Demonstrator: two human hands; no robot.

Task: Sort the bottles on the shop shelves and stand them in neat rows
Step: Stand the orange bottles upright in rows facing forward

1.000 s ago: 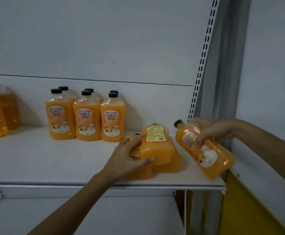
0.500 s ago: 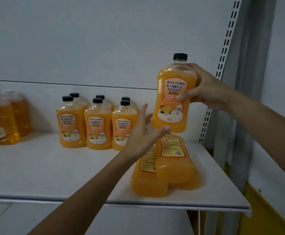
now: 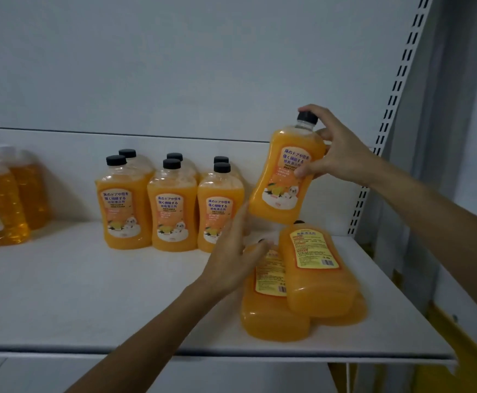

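My right hand [image 3: 336, 150] grips an orange bottle with a black cap [image 3: 284, 177] by its neck and shoulder, holding it slightly tilted just above the white shelf [image 3: 75, 293]. My left hand [image 3: 231, 251] is spread open beside the bottle's base, fingertips near its lower left edge. Several matching orange bottles [image 3: 172, 205] stand upright in rows against the back wall. A pile of lying bottles [image 3: 305, 282], back labels up, rests on the shelf's right part below the held bottle.
Clear amber bottles [image 3: 2, 202] stand at the far left of the shelf. A slotted upright rail [image 3: 387, 123] bounds the shelf on the right. A lower shelf [image 3: 175, 375] shows beneath the front edge.
The held bottle has come down and left toward the standing rows, and my right hand has shifted up to its cap and shoulder. My left hand stays open by its base.
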